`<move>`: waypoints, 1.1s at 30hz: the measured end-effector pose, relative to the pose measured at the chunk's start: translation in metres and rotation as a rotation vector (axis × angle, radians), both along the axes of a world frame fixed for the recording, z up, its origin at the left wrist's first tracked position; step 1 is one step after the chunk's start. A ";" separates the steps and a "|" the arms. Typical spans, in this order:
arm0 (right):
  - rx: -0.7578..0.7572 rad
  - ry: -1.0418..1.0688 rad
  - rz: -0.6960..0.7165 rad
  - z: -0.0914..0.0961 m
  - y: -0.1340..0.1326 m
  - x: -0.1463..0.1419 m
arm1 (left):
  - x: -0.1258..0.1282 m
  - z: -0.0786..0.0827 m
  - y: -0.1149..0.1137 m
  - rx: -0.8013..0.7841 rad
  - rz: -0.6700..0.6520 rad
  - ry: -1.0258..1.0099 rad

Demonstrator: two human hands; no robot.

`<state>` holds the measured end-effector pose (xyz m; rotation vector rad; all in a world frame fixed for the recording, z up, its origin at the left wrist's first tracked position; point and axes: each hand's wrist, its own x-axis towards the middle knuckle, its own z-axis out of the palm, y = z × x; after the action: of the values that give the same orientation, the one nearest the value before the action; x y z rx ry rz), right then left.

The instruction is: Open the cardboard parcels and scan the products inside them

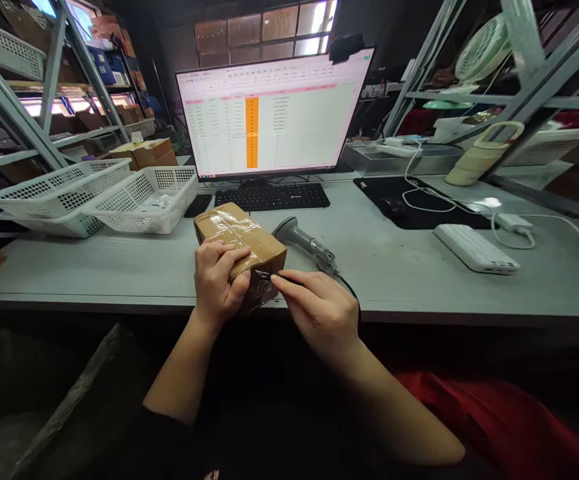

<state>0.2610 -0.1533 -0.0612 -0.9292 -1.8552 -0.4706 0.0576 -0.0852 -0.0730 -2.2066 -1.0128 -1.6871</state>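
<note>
Head view, the only one.

A small brown cardboard box [242,241] with clear tape across its top is centre frame, at the near edge of the grey table [119,267].

The left hand [215,283] is closed round the box's near-left end, thumb on top and fingers curled over the tape. It reads as a brace that keeps the box steady against the other hand.

The right hand [322,312] is just right of it, fingers pinched together on a thin dark tool [264,274]. The tool's tip touches the box's near-right corner. Can't tell what the tool is. The hands are close but not touching each other.

A grey handheld barcode scanner [299,237] lies just behind the right hand, beside the box, likely parked within reach.

A black keyboard [272,197] and a wide monitor [269,113] showing a spreadsheet are upper centre.

Two white perforated plastic baskets [134,217] are centre left.

A white power bank [475,249] with its cable is right of centre, well apart from the box.
</note>
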 end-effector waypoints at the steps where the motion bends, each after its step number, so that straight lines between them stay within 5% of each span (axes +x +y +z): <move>1: -0.007 0.004 -0.001 0.000 0.000 0.000 | 0.000 0.000 0.000 -0.003 0.002 -0.001; 11: -0.013 0.002 -0.041 0.006 0.005 -0.006 | 0.002 -0.002 0.002 0.016 -0.001 -0.027; 24: -0.027 -0.001 -0.255 0.010 0.009 0.032 | 0.011 -0.003 0.003 0.062 -0.011 -0.070; 33: 0.002 -0.057 -0.064 0.014 -0.002 0.013 | 0.010 -0.001 0.001 0.036 0.027 -0.026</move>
<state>0.2736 -0.1553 -0.0473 -0.9854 -1.8801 -0.5427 0.0681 -0.0842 -0.0745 -2.1444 -1.0057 -1.7134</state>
